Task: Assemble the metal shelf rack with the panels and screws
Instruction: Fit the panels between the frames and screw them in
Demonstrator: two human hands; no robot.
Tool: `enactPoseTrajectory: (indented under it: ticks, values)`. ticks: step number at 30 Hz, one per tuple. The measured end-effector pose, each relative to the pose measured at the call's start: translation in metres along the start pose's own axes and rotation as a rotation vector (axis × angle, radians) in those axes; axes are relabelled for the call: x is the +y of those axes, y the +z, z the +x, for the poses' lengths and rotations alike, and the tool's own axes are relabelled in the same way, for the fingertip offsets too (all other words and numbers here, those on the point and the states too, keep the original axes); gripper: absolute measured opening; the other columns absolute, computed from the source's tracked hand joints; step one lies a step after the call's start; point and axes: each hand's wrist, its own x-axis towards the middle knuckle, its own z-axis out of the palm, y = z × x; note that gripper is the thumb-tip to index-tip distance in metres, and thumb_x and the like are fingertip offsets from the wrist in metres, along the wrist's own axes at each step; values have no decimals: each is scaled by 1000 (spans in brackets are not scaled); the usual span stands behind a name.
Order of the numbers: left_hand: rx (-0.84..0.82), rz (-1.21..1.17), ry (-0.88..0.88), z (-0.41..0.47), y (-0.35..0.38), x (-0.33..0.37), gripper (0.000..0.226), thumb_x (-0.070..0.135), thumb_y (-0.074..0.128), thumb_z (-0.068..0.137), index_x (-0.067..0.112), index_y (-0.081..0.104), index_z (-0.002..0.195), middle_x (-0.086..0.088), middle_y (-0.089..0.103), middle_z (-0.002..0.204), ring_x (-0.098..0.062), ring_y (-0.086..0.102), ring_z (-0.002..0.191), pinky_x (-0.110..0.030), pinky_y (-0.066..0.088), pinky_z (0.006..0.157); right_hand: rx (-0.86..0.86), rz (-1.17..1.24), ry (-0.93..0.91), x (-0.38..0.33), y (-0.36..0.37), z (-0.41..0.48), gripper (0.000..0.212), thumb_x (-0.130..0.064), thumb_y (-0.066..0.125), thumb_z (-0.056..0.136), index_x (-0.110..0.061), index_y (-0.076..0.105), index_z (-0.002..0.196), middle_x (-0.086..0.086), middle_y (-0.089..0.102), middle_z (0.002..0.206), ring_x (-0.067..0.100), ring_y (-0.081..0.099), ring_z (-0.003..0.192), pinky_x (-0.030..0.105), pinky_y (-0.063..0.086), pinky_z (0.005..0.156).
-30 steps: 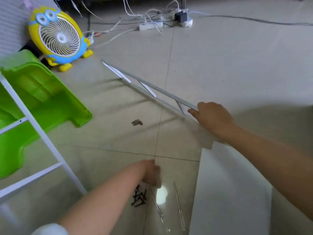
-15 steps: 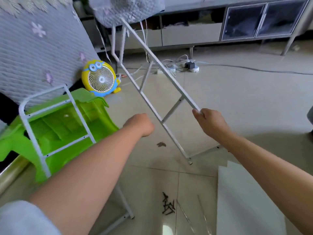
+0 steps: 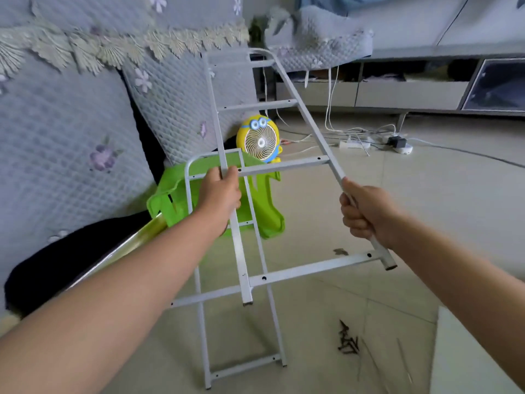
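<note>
Both hands were found closed on one white side frame (image 3: 284, 165), which was held tilted and clear of the floor. Left hand (image 3: 220, 194) was wrapped round the frame's left upright at a rung joint. Right hand (image 3: 366, 211) was clenched round the right upright, above the lowest rung. At far left a quilted sofa cover (image 3: 56, 123) was noted. A second side frame (image 3: 244, 366) was seen behind the held one, feet on the tiled floor, top against a green plastic stool (image 3: 264, 211). A yellow fan (image 3: 260, 139) was recorded beyond the stool. Dark screws (image 3: 348, 341) were piled on the floor below the right hand, and a white panel (image 3: 477, 359) lay at the lower right corner.
</note>
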Motion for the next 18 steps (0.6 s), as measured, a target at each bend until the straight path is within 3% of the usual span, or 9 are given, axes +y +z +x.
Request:
enactPoseTrajectory:
  ticks: [5,9,12,15,18]
  values:
    - [-23,-5,-22,-20,-51,-3,27,14,42,97,15,35,71,1,28,53,0,25,26,-10,18,32,1,-130,4,18,38,-20,41,-30,39,97,-11,40,61,-1,35,33,13,28,27,16,26,31]
    - [-37,-28,-41,-49,-91,-13,29,13,38,98,13,36,69,11,30,33,-1,25,25,-8,18,32,-76,18,17,21,70,-25,25,-21,46,95,-9,46,72,7,45,49,15,40,32,19,38,35]
    - [-20,56,-24,-73,-114,-33,33,15,42,97,13,35,65,7,31,40,-4,25,28,-12,21,34,-48,-78,-13,28,88,-23,23,-23,52,92,-10,47,75,8,45,52,16,41,34,22,40,38]
    - [25,331,98,-87,-136,-55,35,28,49,93,14,40,62,-2,37,52,-15,35,43,-27,28,47,-26,-205,-28,43,102,-27,29,-21,53,92,-8,48,67,6,48,58,17,44,42,25,42,44]
    - [70,494,118,-100,-147,-72,32,27,45,94,1,49,76,-6,45,64,-22,41,61,-32,26,58,33,-281,-65,60,110,-35,29,-22,48,95,-11,47,67,1,55,66,14,46,57,23,37,50]
